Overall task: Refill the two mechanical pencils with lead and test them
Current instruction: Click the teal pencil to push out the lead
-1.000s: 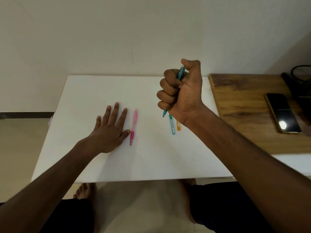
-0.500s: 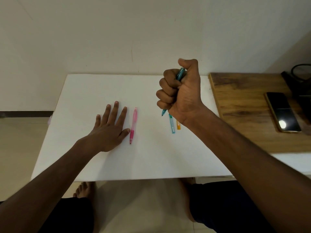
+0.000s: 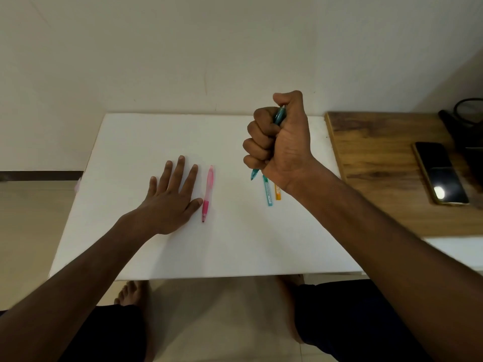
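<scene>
Best to keep right hand (image 3: 281,142) fisted round the teal mechanical pencil (image 3: 279,116) above the desk (image 3: 235,244), thumb clicking the cap gently, left hand (image 3: 170,202) spread flat beside the pink pencil (image 3: 207,192).

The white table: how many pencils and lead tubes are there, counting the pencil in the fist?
Mechanical pencils: 2, a teal pencil gripped in the right hand, a pink pencil lying flat.
Lead tubes: 2, a teal tube, an orange tube.
Total: 4

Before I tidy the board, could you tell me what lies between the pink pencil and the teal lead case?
Nothing: in the head view the white board is bare between the pink pencil and the teal lead case.
</scene>
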{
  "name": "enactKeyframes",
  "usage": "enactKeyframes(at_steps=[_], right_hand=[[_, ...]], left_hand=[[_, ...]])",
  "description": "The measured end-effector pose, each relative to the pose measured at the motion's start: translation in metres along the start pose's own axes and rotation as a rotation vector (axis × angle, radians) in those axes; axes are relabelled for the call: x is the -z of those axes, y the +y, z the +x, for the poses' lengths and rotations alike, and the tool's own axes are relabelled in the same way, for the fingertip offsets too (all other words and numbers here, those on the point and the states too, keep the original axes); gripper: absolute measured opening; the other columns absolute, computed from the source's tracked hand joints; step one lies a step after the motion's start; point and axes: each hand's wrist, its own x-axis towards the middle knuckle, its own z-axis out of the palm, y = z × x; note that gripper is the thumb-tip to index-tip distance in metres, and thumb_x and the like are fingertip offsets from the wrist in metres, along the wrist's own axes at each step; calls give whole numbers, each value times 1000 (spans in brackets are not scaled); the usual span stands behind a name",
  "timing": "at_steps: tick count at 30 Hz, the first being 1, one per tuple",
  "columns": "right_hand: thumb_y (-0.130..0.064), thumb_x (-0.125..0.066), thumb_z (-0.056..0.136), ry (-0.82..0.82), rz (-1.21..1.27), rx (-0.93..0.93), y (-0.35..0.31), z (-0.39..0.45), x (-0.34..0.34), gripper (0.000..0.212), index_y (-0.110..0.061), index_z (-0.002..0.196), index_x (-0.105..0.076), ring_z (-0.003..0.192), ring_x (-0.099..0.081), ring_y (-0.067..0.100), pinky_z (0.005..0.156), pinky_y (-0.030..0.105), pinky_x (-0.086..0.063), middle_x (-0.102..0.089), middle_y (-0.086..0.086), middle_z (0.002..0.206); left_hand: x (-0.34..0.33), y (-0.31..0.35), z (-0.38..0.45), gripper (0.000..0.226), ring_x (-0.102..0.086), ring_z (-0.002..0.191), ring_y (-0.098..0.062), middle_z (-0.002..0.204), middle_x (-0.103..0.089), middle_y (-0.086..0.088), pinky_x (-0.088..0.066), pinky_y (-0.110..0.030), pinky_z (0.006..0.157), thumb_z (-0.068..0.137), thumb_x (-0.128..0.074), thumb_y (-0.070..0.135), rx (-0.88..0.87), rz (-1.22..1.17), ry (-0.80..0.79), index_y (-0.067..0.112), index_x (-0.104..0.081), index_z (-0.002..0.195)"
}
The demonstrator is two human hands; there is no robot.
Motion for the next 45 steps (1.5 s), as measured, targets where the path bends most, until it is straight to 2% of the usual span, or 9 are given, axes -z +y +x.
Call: enactKeyframes(at_steps=[4,8,11,15,18,29,39,42,45], right_hand=[[-61,-33,102,-18,13,-41,0,0,1,63,-23,54,-17,42,-10,11,49,22,-11,-13,-5,48],[-46,-26,103,10,5,8,-1,0,0,54,-24,54,-17,41,-10,11,49,19,-14,-15,-7,47],[-57,-31,103,22,25,6,-1,-1,1,60,-23,56,-17,43,-9,12,49,22,-11,-13,-5,49],[-46,-28,103,51,2,13,-1,0,1,53,-24,56,-16,43,-7,12,51,21,-11,-12,-5,50],[-53,-31,103,23,23,2,-1,0,1,57,-24,56,-16,43,-8,12,50,21,-11,-11,-5,50],[-45,-28,104,50,54,45,-5,-3,0,53,-23,57,-16,43,-8,11,48,18,-14,-11,-4,51],[-56,-30,102,-11,155,14,-5,-5,-1,57,-24,56,-18,42,-11,10,47,19,-15,-14,-6,50],[-49,-27,102,-1,151,32,-6,-4,0,52,-25,57,-18,41,-11,9,48,18,-15,-14,-7,49],[-59,-28,101,-49,202,15,-6,-6,1,57,-25,57,-20,42,-11,10,47,18,-15,-15,-7,49]], left_hand=[[-1,-1,0,82,32,158,-33,167,44,-3,1,-60,129,108,-23,59,-2,2,9,27,29,163],[-2,-2,2,82,33,157,-32,166,45,-2,1,-60,129,108,-23,60,-2,-2,2,28,30,162],[-2,-1,1,82,33,157,-32,166,45,-2,2,-60,129,108,-23,59,-1,1,4,28,30,162],[-1,0,1,82,34,157,-31,166,46,-2,2,-60,129,108,-23,59,-1,-6,-4,28,30,162],[0,0,0,82,32,158,-32,167,44,-3,1,-60,129,109,-24,58,1,-1,5,27,29,163],[1,2,0,82,31,158,-33,167,43,-3,0,-60,129,108,-23,58,3,6,1,27,29,163],[1,2,-1,82,32,158,-32,167,44,-3,1,-60,130,109,-24,58,10,12,-6,27,29,163],[1,2,0,82,32,158,-32,167,43,-3,2,-60,129,109,-24,58,3,12,-6,27,29,163],[0,1,-1,82,32,158,-32,167,43,-2,1,-60,129,108,-24,58,4,-12,-2,28,29,163]])
